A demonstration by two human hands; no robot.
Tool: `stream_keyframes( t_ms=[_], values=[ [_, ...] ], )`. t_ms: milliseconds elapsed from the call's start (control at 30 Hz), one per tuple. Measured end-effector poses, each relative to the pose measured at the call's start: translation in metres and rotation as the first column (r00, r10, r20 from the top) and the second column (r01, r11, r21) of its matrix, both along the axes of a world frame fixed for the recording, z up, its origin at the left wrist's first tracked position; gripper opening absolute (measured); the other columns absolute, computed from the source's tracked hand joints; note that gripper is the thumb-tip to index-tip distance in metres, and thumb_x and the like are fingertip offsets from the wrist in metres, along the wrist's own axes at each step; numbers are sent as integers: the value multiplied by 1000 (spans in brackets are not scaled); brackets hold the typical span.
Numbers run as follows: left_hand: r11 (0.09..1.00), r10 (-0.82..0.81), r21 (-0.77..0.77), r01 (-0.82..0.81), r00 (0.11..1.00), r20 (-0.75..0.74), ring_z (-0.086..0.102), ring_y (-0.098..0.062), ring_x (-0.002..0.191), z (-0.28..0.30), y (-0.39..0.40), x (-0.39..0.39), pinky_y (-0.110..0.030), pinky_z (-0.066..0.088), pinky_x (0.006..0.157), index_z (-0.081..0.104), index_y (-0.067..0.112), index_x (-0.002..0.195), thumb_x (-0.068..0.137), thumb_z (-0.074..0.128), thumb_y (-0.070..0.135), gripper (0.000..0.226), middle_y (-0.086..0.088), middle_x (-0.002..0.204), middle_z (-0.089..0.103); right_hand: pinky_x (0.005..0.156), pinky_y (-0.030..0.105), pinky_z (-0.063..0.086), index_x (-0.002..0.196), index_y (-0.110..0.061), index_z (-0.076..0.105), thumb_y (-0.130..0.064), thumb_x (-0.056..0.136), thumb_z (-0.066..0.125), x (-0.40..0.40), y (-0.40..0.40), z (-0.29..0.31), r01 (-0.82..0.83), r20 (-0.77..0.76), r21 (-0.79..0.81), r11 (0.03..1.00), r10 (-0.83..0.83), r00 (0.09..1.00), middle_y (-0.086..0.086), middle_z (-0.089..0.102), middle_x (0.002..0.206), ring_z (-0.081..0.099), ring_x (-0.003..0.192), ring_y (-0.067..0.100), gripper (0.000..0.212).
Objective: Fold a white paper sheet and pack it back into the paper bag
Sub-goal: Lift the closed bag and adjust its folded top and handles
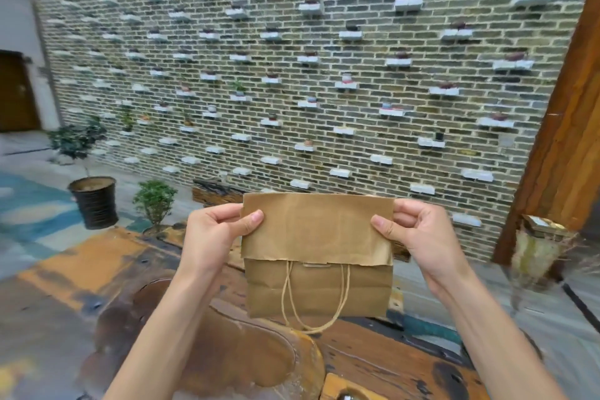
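A grey-green brick wall (292,75) studded with small white ledges fills the background, above a dark, worn wooden table (373,364). Held upright over the table is a flat brown paper bag (318,269), top flap folded forward, twine handles (313,299) dangling. Its contents are hidden; no white sheet shows. The left hand (216,237) pinches the flap's left edge and the right hand (418,237) its right edge.

bag (319,282) x1 | hands x2 (212,237) (418,237) | potted plants approx x3 (94,201)

No readable text, label or number shows on the paper bag (318,256) or elsewhere.
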State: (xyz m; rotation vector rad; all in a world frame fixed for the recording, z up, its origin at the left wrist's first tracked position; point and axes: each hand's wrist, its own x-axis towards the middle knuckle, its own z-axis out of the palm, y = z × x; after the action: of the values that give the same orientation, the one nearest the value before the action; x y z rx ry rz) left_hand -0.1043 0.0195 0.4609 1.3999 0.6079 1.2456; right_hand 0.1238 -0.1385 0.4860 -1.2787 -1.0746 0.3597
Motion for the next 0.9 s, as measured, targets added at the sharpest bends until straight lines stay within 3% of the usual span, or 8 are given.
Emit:
stream_keyframes(
  t_ms=[133,200,267,333,467,633,900],
  values=[
    [992,120,-31,-120,993,1,69,-28,76,-1,6,-66,-45,56,77,79,5,85,64,82,16,25,-18,86,77,69,24,62,87,-14,76,5,81,72,-48,43,-1,-119,-8,-8,993,119,993,3,81,85,77,78,15,20],
    [981,188,-50,-187,982,12,70,-25,69,-1,9,-102,-35,58,67,78,3,85,66,81,12,21,-18,86,77,69,25,62,87,-14,75,5,82,71,-77,66,-3,-180,-10,-11,984,180,984,5,80,85,77,76,16,20],
    [969,244,-51,-242,969,37,70,-14,58,0,8,-136,-21,55,50,75,-1,86,76,73,-3,11,-10,72,77,68,26,62,92,-9,75,6,83,71,-107,89,-7,-241,-6,-24,970,241,971,7,80,86,77,78,18,18],
    [947,319,-46,-317,947,29,68,-11,54,-3,14,-173,-17,52,44,75,-2,87,78,70,-5,11,-6,67,76,66,23,61,92,-7,74,6,83,70,-140,111,-10,-297,0,-25,954,297,955,5,80,83,77,77,18,17],
    [909,416,-15,-416,909,-2,71,-20,76,-10,35,-241,-27,56,66,78,3,89,75,75,3,14,-14,86,79,65,21,59,95,-7,73,4,85,69,-201,155,-15,-366,11,-43,929,367,930,5,80,84,77,79,18,15],
    [873,487,-19,-487,873,17,73,-16,72,-6,74,-323,-21,57,61,78,5,87,78,73,0,12,-8,81,79,61,16,58,100,-8,70,3,90,64,-283,220,-13,-461,33,-73,884,464,885,4,78,90,75,77,9,16],
    [829,558,-53,-556,829,38,72,-13,68,-11,139,-419,-18,57,59,77,5,87,78,72,-2,13,-5,76,79,68,24,61,98,-1,67,3,90,63,-381,316,-24,-534,-13,-73,842,535,845,5,78,88,75,81,15,10]
  ],
)
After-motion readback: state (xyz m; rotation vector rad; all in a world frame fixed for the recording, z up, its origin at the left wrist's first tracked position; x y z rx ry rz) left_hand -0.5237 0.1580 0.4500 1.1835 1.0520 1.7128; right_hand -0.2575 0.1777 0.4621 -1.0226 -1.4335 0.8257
